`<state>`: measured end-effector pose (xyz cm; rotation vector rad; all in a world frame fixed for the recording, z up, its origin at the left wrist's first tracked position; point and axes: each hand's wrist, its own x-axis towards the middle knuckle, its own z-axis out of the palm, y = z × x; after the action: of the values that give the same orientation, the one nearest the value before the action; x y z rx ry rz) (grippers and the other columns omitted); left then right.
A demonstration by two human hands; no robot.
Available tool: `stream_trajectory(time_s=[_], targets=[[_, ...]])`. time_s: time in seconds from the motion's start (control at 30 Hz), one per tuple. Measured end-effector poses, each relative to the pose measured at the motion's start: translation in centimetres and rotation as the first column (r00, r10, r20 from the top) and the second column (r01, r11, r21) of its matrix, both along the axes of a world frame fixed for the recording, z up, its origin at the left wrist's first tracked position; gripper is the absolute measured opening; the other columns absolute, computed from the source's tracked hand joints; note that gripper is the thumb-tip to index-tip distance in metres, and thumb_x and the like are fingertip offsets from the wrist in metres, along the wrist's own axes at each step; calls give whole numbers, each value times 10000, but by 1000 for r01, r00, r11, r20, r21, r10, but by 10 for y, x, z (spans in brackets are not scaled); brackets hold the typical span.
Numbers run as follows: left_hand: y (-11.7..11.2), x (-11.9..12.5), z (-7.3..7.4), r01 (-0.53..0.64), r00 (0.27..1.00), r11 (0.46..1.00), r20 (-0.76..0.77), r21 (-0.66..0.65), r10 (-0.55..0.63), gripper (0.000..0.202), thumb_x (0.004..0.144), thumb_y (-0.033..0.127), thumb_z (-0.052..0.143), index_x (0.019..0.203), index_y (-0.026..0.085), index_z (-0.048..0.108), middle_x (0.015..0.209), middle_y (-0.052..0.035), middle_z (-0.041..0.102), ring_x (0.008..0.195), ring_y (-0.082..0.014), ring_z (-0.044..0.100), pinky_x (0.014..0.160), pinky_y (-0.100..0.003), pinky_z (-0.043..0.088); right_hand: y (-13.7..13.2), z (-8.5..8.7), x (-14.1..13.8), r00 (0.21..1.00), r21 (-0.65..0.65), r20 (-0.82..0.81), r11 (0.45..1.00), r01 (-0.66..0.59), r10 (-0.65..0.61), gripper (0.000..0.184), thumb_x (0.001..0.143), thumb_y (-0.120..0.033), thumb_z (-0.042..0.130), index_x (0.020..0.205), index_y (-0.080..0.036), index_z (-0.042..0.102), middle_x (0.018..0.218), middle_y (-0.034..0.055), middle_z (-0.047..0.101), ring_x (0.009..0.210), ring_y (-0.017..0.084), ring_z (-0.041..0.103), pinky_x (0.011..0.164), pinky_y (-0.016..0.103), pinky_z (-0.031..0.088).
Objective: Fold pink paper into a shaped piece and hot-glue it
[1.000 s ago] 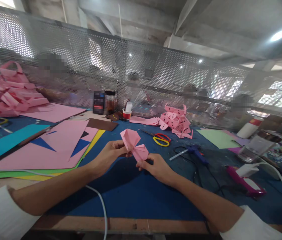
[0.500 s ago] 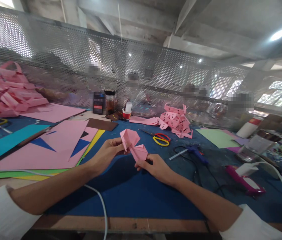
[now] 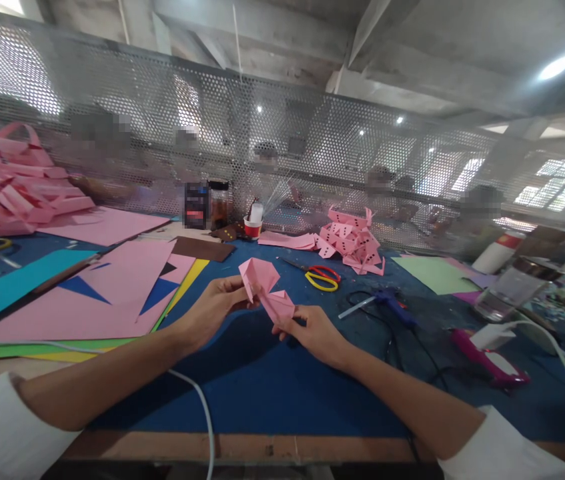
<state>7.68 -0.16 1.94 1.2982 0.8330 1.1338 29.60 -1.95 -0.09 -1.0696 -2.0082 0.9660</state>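
Observation:
A folded pink paper piece (image 3: 267, 287), pinched in at its middle with two flared ends, is held up above the blue work mat (image 3: 262, 400). My left hand (image 3: 225, 299) is closed on its upper left edge, thumb and fingers pressing the paper. At the lower right end, my right hand (image 3: 309, 330) grips the paper between thumb and fingers. Just beyond the hands lie scissors (image 3: 322, 278) with red and yellow handles. A blue glue gun (image 3: 395, 307) with a pale stick in it rests to the right of my right hand.
Pink sheets (image 3: 87, 293) and coloured papers lie left; a heap of pink strips (image 3: 22, 187) is behind them. Dotted pink pieces (image 3: 349, 243) are piled at the back. A white cable (image 3: 202, 393) crosses the front edge. A clear jar (image 3: 517, 287) and magenta power strip (image 3: 489, 360) are right.
Both hands keep hold of the pink paper piece in almost the same place. The fingers of my right hand have shifted very slightly on its lower end.

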Motion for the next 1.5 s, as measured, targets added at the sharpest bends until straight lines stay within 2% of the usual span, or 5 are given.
stream_trajectory(time_s=[0.23, 0.73, 1.03, 1.27, 1.5], targets=[[0, 1, 4, -19, 1000, 1000, 11, 13, 19, 305, 764, 434, 800, 710, 144, 722, 718, -22, 622, 696, -132, 531, 702, -255, 468, 2, -3, 2, 998, -26, -63, 1000, -11, 10, 464, 1006, -489, 468, 963, -163, 796, 809, 59, 770, 779, 185, 701, 725, 276, 481], [3, 0, -3, 57, 998, 998, 26, 4, -57, 193, 805, 348, 780, 808, 160, 737, 799, -15, 655, 751, -125, 563, 758, -256, 470, 6, -5, 2, 999, 60, -52, 998, 0, 3, 334, 976, -438, 558, 958, -175, 763, 866, 44, 765, 833, 198, 698, 745, 272, 484], [0, 3, -6, 169, 978, 982, -138, 84, -156, 165, 830, 302, 735, 934, 175, 751, 858, -20, 700, 762, -133, 570, 735, -244, 451, 10, -5, 3, 990, -12, -142, 1000, -11, 9, 363, 938, -467, 601, 834, -152, 750, 809, 51, 750, 785, 196, 696, 736, 266, 496], [-3, 6, -9, 102, 958, 975, -283, 196, -43, 179, 842, 335, 693, 835, 168, 757, 789, -13, 710, 752, -153, 606, 726, -243, 476, 7, -4, -1, 986, -93, -159, 994, -64, 49, 310, 912, -433, 618, 839, -150, 721, 808, 50, 743, 788, 207, 698, 749, 285, 513], [-2, -2, -7, -5, 936, 899, -314, 439, 158, 175, 869, 258, 663, 988, 202, 780, 927, -28, 761, 840, -186, 669, 772, -252, 516, 12, -6, 3, 987, -44, -138, 996, -82, 76, 226, 893, -310, 632, 1067, -173, 675, 957, 45, 724, 872, 192, 669, 829, 308, 516]])
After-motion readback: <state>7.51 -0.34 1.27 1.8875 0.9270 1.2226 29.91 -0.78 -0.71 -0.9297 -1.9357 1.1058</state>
